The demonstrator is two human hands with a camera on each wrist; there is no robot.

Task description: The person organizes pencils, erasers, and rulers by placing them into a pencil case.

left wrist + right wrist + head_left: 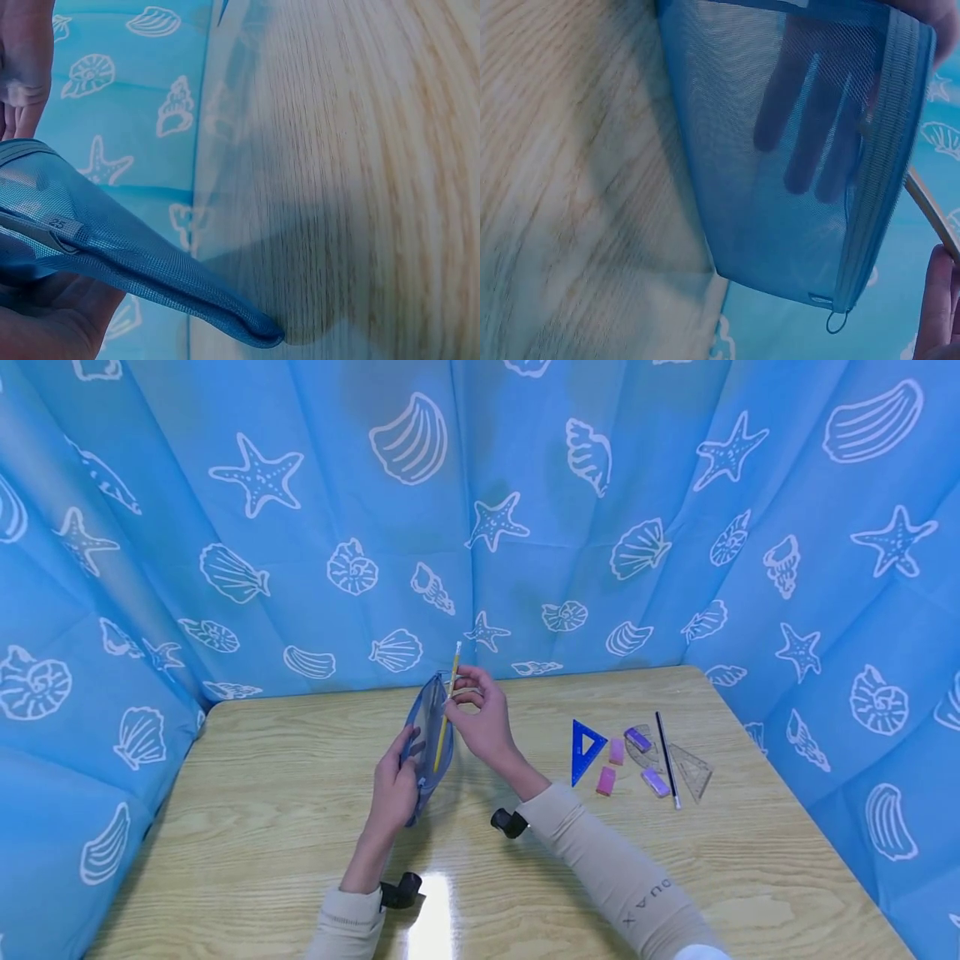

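The yellow pencil [442,737] is in the right grip [483,718], which pinches it between thumb and fingers. Its lower part is at the gaping mouth of the pouch [414,810], and the eraser end points up. The left grip [393,785] holds the pouch by its side, above the surface [285,793]; whether a lower corner touches the wood, I cannot tell.

The first danger, in my judgement, is at the mouth. If the left grip lets the two sides come together, the pencil could slide along the outside, or its lower end could catch on the zip [885,150]. If it is pushed hard, that end could press into the thin mesh and stretch it. A loose pinch could also let the pencil turn and drop at a wrong angle. Because it looks nearly as long as the pouch, it may need to lie lengthwise, otherwise the zip would probably not close over it.

About the contents: the mesh lets fingers of the left grip show through, but I can make out no other item inside. On the right of the surface lie the blue triangle [578,768], two pink erasers [606,781], two purple erasers [656,782], the protractor [642,757], the black pencil [667,762] and the clear triangle [686,775]. The clear pieces are hard to see against the wood, so they could be overlooked; the black pencil could roll if it is bumped.
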